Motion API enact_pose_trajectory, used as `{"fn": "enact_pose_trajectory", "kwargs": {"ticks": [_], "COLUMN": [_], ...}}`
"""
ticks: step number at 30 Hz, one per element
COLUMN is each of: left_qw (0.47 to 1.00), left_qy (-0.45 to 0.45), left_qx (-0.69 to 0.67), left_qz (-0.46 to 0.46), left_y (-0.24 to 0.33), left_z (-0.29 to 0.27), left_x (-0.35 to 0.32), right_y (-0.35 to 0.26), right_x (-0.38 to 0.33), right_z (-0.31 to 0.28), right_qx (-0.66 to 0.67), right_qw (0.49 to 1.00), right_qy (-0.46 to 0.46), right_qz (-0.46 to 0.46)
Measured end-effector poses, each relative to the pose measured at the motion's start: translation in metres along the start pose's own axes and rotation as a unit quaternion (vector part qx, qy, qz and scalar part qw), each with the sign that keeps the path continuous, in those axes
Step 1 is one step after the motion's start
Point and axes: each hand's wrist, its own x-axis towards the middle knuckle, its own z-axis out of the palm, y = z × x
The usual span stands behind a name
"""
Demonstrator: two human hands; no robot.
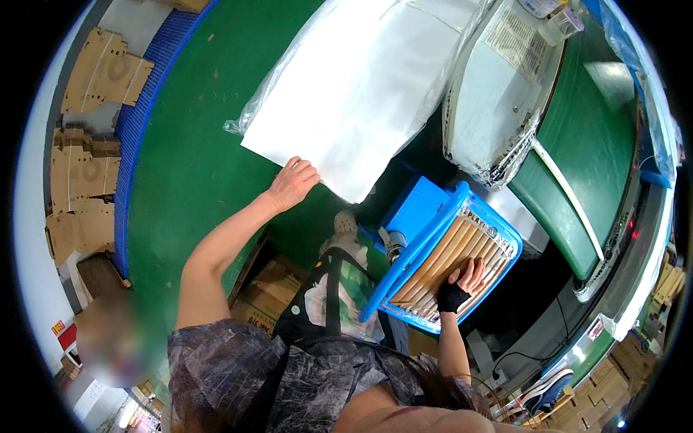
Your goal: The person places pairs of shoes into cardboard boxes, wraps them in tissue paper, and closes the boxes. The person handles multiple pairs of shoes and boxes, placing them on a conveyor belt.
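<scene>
Beyond my left arm lies a stack of large white sheets (354, 94) with clear plastic film (278, 76) around its edges. My left hand (294, 182) is closed on the near edge of a white sheet, its fingers curled over the border. To the right, a blue plastic frame (422, 252) surrounds a slanted row of brown slats or tubes (433, 270); which they are I cannot make out. My right hand (463, 283), in a black fingerless glove, lies on these brown pieces with its fingers apart and slightly bent.
Right of the sheets is a grey-white machine part (491, 94) with a printed label. Behind it curves a green conveyor belt (577, 144). A cardboard box (271, 292) stands near my legs. At the far left, flat cardboard pieces (83, 173) lie beside blue matting (155, 72).
</scene>
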Motion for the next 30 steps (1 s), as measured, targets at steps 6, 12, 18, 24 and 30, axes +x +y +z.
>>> {"fn": "enact_pose_trajectory", "kwargs": {"ticks": [6, 12, 18, 24, 30], "left_qw": [0.988, 0.888, 0.785, 0.787, 0.77], "left_qy": [0.004, -0.109, -0.201, -0.24, -0.259], "left_qx": [-0.124, -0.351, -0.499, -0.5, -0.522], "left_qz": [-0.092, -0.276, -0.306, -0.269, -0.26], "left_y": [0.004, -0.016, -0.032, -0.042, -0.046], "left_z": [-0.04, -0.055, -0.069, -0.07, -0.074], "left_x": [0.014, 0.034, 0.045, 0.045, 0.048], "right_y": [-0.003, -0.001, 0.0, -0.002, -0.002], "right_x": [0.002, 0.0, -0.001, -0.001, -0.001], "right_z": [-0.003, 0.0, 0.001, 0.001, 0.002], "right_qx": [0.013, 0.016, 0.01, 0.007, 0.015], "right_qw": [1.0, 1.0, 1.0, 1.0, 1.0], "right_qy": [0.019, 0.013, 0.017, 0.01, 0.01], "right_qz": [-0.011, -0.011, -0.006, -0.005, -0.006]}}
